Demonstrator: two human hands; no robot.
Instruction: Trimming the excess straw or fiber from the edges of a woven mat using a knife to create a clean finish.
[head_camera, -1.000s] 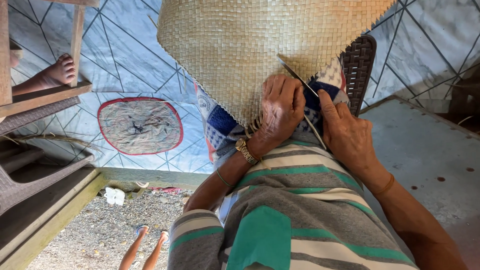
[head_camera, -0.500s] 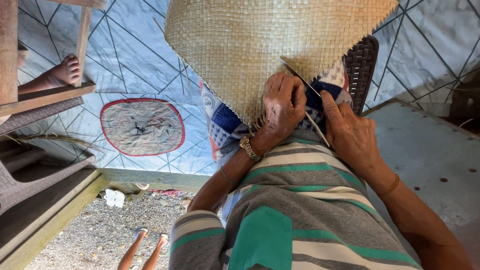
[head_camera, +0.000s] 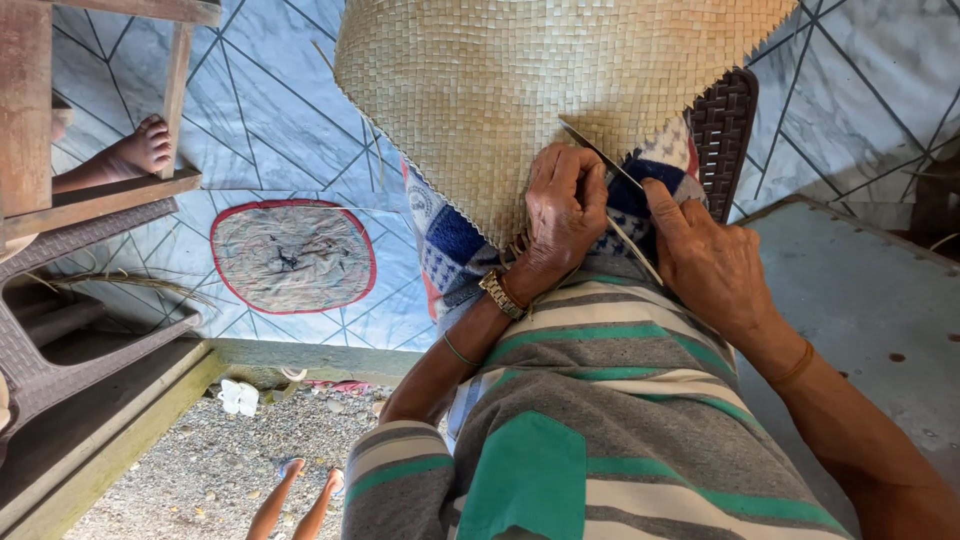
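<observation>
The tiled floor (head_camera: 280, 110) with its round red-edged mat (head_camera: 292, 256) lies beneath you, a bare foot (head_camera: 140, 148) at far left. Your left hand (head_camera: 566, 208) is curled shut, pinching the woven mat (head_camera: 520, 90) at its lower corner over your lap. Your right hand (head_camera: 712, 262), wrist bent, grips a loose strip (head_camera: 630, 240) just beside it. Pull too hard and, I judge, the strip could split or the weave loosen.
</observation>
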